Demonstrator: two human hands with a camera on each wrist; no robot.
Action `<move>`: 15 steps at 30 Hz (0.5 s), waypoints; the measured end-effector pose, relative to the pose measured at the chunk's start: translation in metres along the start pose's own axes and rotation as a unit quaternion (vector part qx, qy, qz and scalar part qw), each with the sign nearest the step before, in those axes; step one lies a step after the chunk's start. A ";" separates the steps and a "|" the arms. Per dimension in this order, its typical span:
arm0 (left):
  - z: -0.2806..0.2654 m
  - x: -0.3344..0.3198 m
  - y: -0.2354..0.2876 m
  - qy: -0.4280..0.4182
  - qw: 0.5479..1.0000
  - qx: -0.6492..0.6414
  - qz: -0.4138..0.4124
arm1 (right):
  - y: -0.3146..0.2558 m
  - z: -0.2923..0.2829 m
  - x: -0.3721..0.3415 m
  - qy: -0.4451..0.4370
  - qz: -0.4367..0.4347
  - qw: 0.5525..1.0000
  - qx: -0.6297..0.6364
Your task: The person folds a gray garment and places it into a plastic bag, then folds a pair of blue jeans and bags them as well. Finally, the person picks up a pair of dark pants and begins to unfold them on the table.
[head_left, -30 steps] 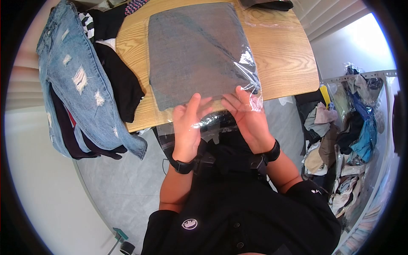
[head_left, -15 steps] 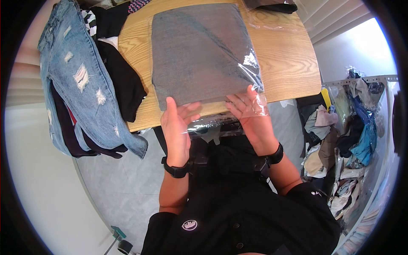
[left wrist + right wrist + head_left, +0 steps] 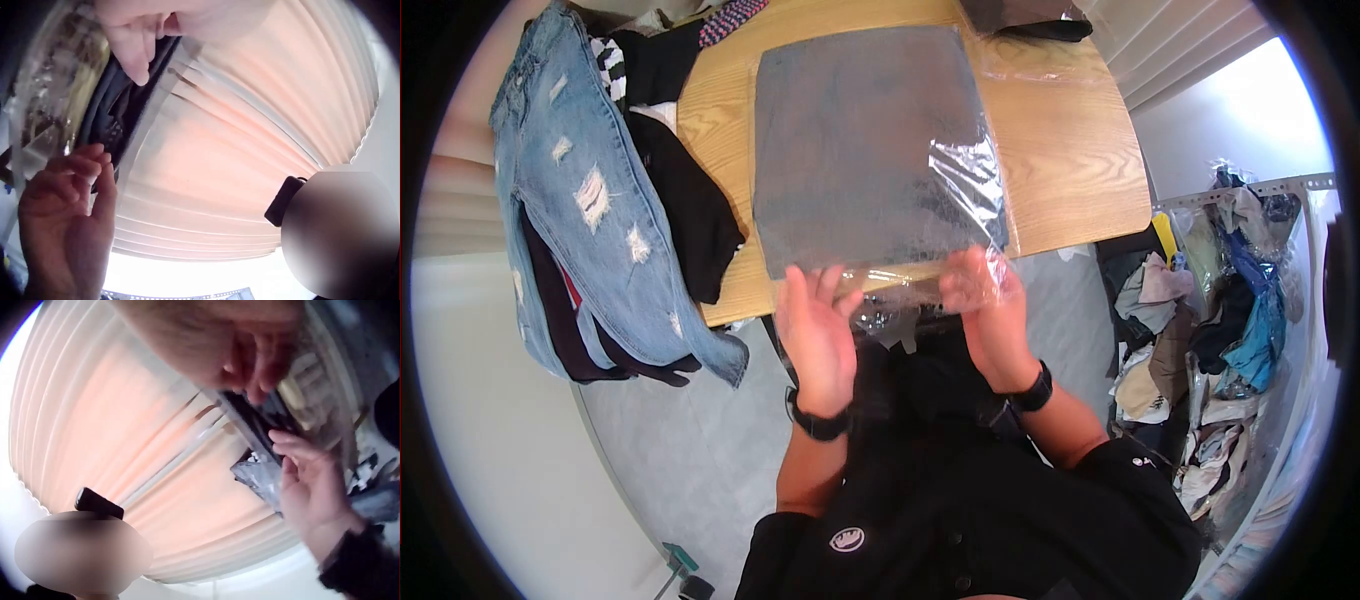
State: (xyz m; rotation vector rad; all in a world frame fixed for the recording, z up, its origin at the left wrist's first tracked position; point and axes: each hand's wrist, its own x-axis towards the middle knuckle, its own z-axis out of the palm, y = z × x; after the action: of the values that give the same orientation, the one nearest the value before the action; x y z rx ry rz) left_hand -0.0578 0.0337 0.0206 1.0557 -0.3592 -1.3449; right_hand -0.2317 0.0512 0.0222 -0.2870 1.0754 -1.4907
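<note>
A grey folded garment (image 3: 860, 150) lies flat inside a clear plastic bag (image 3: 880, 275), whose near end hangs past the table edge. At the bag's near left corner, the left hand (image 3: 820, 345) has its thumb and fingers extended, touching the film. On the near right corner the right hand (image 3: 995, 325) curls its fingers and thumb on the film. The left wrist view shows the left hand (image 3: 169, 25) above and the right hand (image 3: 69, 225) with bent fingertips at the bag's edge. The right wrist view has the right hand (image 3: 237, 350) above, blurred, and the left hand (image 3: 315, 494) below.
Ripped blue jeans (image 3: 585, 190) and black clothing (image 3: 685, 200) hang over the left side of the wooden table (image 3: 1070, 150). A dark bagged item (image 3: 1030, 20) lies at its far right. Right of the table stands a rack (image 3: 1305, 250) of bagged clothes.
The bagged garment has shifted nearer the body, its shine and creases altered. Both hands have come down with it, and the right hand's fingers have curled from a straighter spread.
</note>
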 end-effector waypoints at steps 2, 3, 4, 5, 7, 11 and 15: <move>0.000 -0.022 0.005 0.023 0.998 0.005 -0.059 | -0.002 -0.026 -0.011 -0.172 0.131 0.964 -0.158; -0.014 -0.033 0.001 -0.010 0.997 0.011 -0.069 | -0.009 -0.028 -0.017 -0.248 0.166 0.933 -0.202; -0.021 -0.044 0.002 -0.038 0.996 0.012 -0.078 | -0.006 -0.041 -0.023 -0.309 0.196 0.906 -0.213; -0.030 -0.052 0.005 -0.098 0.990 0.035 -0.097 | -0.002 -0.055 -0.026 -0.322 0.265 0.880 -0.226; -0.035 -0.068 0.015 -0.210 0.968 0.122 -0.071 | 0.005 -0.079 -0.022 -0.322 0.300 0.862 -0.252; -0.001 -0.060 0.041 -0.269 0.835 0.387 0.285 | 0.006 -0.087 -0.017 -0.217 0.257 0.908 -0.250; 0.028 -0.027 0.038 -0.310 0.639 0.539 0.454 | -0.007 -0.057 -0.006 -0.281 0.196 0.931 -0.123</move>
State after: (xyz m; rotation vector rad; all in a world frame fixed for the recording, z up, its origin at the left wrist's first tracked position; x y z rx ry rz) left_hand -0.0623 0.0416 0.0741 0.9882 -2.1148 -0.3685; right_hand -0.2755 0.0804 -0.0007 -0.5984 0.7882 -0.8355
